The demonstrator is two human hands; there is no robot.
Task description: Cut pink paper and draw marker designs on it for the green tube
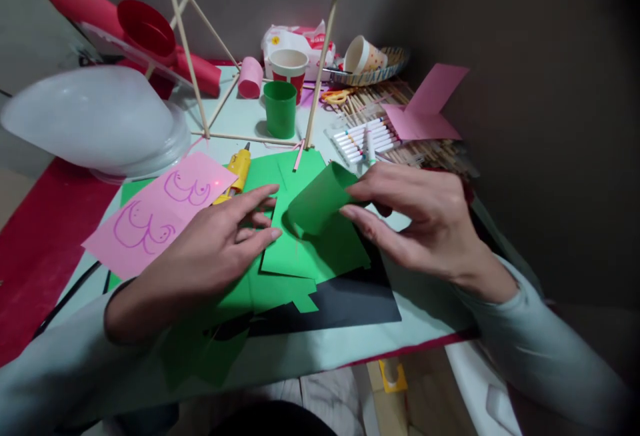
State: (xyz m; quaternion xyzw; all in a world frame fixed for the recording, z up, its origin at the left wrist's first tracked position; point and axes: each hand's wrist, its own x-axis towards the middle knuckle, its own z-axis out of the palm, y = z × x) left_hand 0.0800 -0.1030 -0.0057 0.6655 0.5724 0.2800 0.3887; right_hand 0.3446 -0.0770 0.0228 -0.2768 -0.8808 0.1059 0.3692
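Observation:
My right hand [430, 219] pinches the right rim of a green paper tube [320, 201] between thumb and fingers. The tube is tilted, its lower end on or just above a green paper sheet [320, 259]; contact is hard to tell. My left hand [213, 253] is open, fingers stretched toward the sheet's left edge, thumb tip at or over it. More green paper [265, 296] and a black sheet [360, 299] lie beneath. Left of them, a pink sheet [160, 213] carries purple curved drawings. A yellow glue gun [241, 168] lies behind my left hand.
A wooden stick frame [183, 49] rises behind the sheets. Near it stand a green paper cylinder [281, 111], a pink roll [250, 78] and a paper cup [289, 63]. Markers [357, 141], sticks and folded pink paper [425, 113] lie right; a clear plastic bag [95, 119] sits left.

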